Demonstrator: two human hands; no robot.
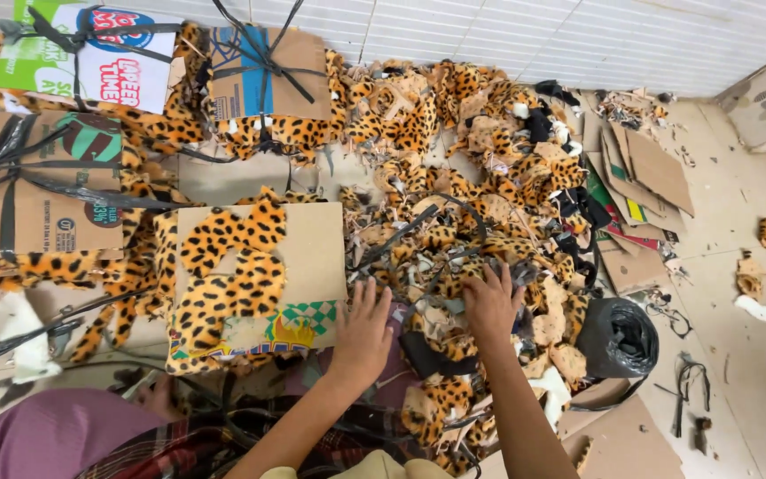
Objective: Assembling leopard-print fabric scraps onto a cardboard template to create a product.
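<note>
- Here, the left hand (363, 321) rests open, fingers spread, at the edge of a cardboard sheet (312, 257) carrying stacked leopard-print fabric pieces (228, 279).
- The right hand (492, 302) digs into a loose heap of leopard-print scraps (454, 204) on the floor, fingers curled into the pieces; whether it has one pinched cannot be told.
- Black straps (401, 235) thread through the heap just beside both hands; in pulling a piece free, a strap could likely snag and drag neighbouring scraps along.
- A nudge from the left hand might slide the stacked pieces off the cardboard.
- A black plastic bag (618, 337) sits near the right hand.
</note>
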